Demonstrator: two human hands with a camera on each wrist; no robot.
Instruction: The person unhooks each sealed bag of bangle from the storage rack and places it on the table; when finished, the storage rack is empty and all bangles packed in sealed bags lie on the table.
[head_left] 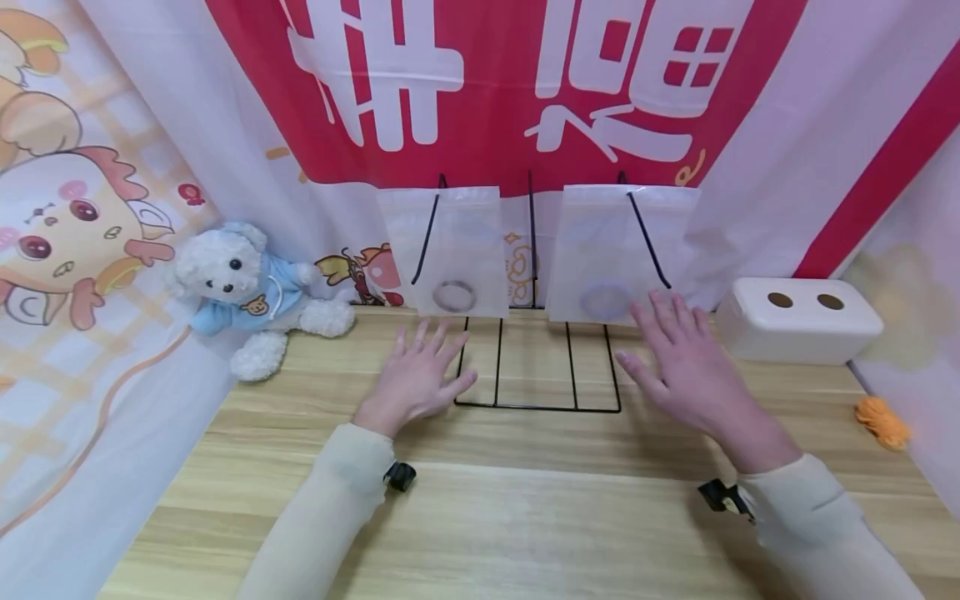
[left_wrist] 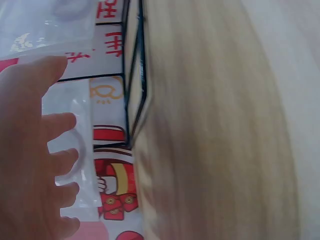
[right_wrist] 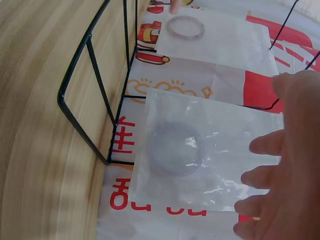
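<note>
Two clear plastic bags hang from a black wire stand. Inside the left bag is a greyish ring-shaped bangle. The right bag contains a pale, purplish bangle. My left hand is held just below and in front of the left bag, fingers spread, nothing in it. Near the lower right corner of the right bag is my right hand, its fingers apart and holding nothing. Whether its fingertips touch the bag, I cannot tell.
A white plush dog in a blue hoodie sits at the left against the cloth. On the right stand a white box with two round holes and an orange fuzzy object. Behind the stand hangs a red-and-white printed cloth.
</note>
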